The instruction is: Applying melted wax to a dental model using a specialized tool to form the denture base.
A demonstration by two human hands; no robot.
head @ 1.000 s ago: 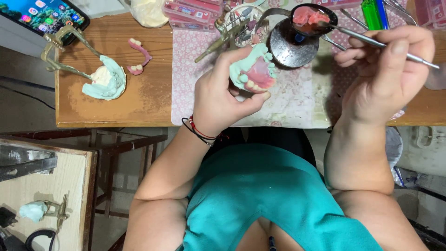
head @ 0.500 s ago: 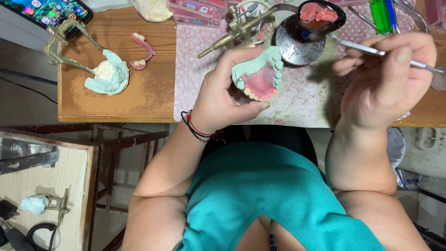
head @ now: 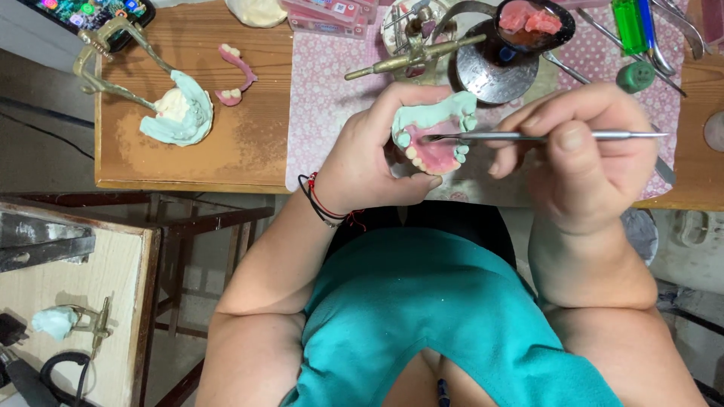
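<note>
Phone (head: 90, 11) cut off by top edge; left hand (head: 377, 154) hides denture model's (head: 437, 136) underside; spoon's (head: 534, 21) pink lumps, possibly wax.

Lighting: even and bright over my right hand (head: 581, 162), shadows soft beneath it. Focus: sharp at my hands; mild bending toward frame edges.

On the wooden counter (head: 249, 154) we see a brass articulator with a pale green cast (head: 177, 117), a loose pink denture arch (head: 237, 75), a green lighter (head: 626, 16) and a phone (head: 90, 11).
</note>
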